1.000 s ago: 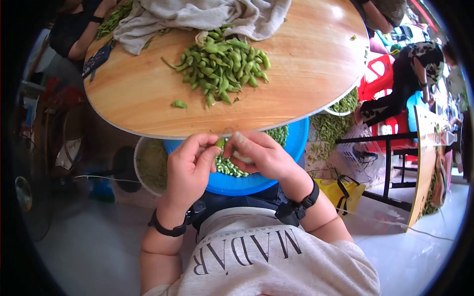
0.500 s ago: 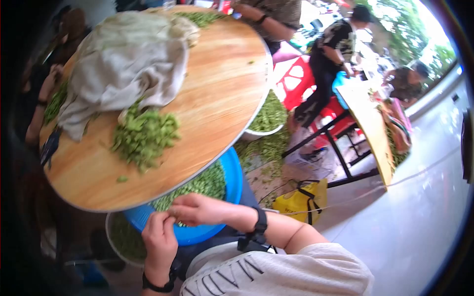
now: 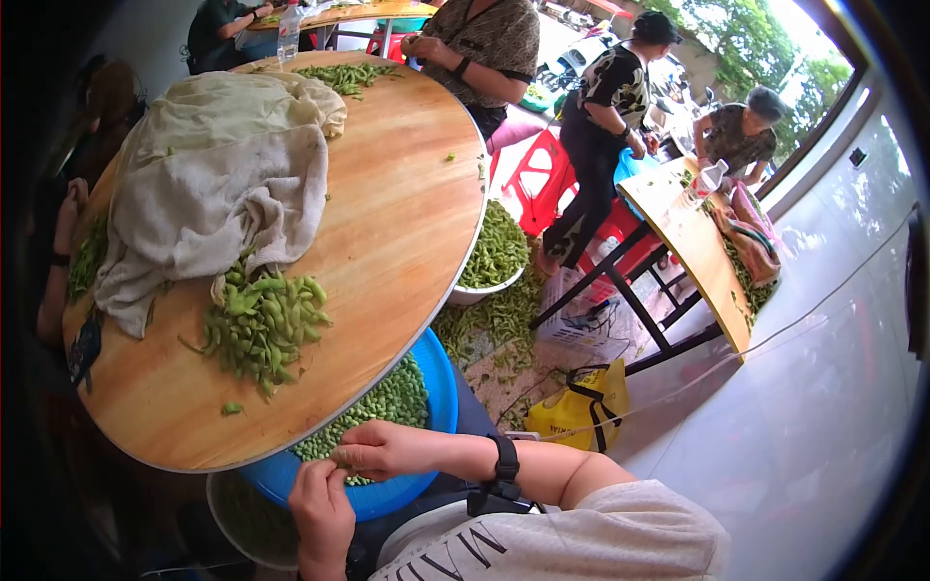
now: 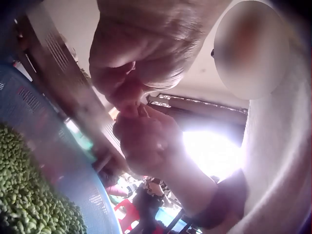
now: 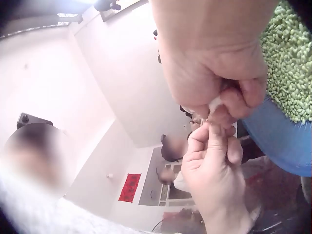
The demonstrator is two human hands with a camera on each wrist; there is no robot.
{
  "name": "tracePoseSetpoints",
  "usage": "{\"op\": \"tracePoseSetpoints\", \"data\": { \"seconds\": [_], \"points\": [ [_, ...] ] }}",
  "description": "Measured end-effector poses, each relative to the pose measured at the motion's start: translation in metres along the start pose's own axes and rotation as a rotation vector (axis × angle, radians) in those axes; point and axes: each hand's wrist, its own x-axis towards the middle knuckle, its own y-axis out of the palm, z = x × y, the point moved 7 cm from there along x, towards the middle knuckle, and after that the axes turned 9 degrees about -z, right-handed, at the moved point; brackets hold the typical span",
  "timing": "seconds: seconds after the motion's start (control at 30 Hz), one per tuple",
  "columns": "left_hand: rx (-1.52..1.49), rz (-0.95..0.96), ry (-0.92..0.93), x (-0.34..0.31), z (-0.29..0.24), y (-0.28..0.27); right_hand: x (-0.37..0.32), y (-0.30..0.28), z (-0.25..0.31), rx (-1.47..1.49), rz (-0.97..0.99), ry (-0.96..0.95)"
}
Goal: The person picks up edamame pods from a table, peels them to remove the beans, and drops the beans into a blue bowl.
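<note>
Over the blue basin [image 3: 445, 387], my two hands meet at their fingertips. My left hand [image 3: 323, 513] pinches with thumb and forefinger at a small edamame pod, which the fingers almost wholly hide. From the other side the right hand [image 3: 380, 451] pinches at the same spot, its remaining fingers curled in. A small white piece [image 5: 214, 104] shows among the right hand's fingers in the right wrist view. Shelled green beans [image 3: 387, 405] lie in the basin below. On the round table [image 3: 407, 194] rests a heap of edamame pods [image 3: 262, 324], with one loose pod [image 3: 232, 409] near it.
A pale cloth [image 3: 218, 174] covers a mound on the table, whose edge overhangs the basin. A white tub [image 3: 494, 254] of pods and a yellow bag [image 3: 581, 407] stand to the right. Several people are around, one standing person [image 3: 610, 107] beside a second table [image 3: 697, 261].
The head view has turned to the right and up, so table and hands now appear further left. The hands have come together at the fingertips; the green pod, visible in the left fingers earlier, is now mostly hidden.
</note>
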Motion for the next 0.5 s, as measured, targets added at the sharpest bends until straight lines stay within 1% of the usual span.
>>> {"op": "tracePoseSetpoints", "data": {
  "seconds": [0.07,0.17,0.27,0.3,0.33,0.43,0.47,0.5],
  "points": [
    [0.007,-0.026,-0.020,-0.002,0.004,0.001,0.000,0.000,0.003,-0.020,-0.029,-0.020],
    [-0.063,-0.066,-0.306,-0.016,0.025,0.008,0.001,0.001,-0.004,-0.045,-0.038,-0.062],
    [-0.554,-0.106,-0.653,-0.030,0.046,0.022,0.000,0.001,-0.010,-0.090,-0.042,-0.067],
    [-0.652,-0.154,-0.668,-0.030,0.043,0.025,-0.003,0.000,-0.009,-0.094,-0.052,-0.066],
    [-0.635,-0.143,-0.682,-0.032,0.043,0.027,-0.005,-0.001,-0.009,-0.099,-0.060,-0.067],
    [-0.603,-0.106,-0.688,-0.039,0.045,0.028,-0.013,-0.007,0.000,-0.305,-0.158,-0.209],
    [-0.607,-0.090,-0.676,-0.041,0.044,0.029,-0.019,-0.007,0.005,-0.381,-0.164,-0.261],
    [-0.611,-0.074,-0.662,-0.040,0.042,0.029,-0.022,-0.006,0.006,-0.388,-0.170,-0.275]
  ]
}}
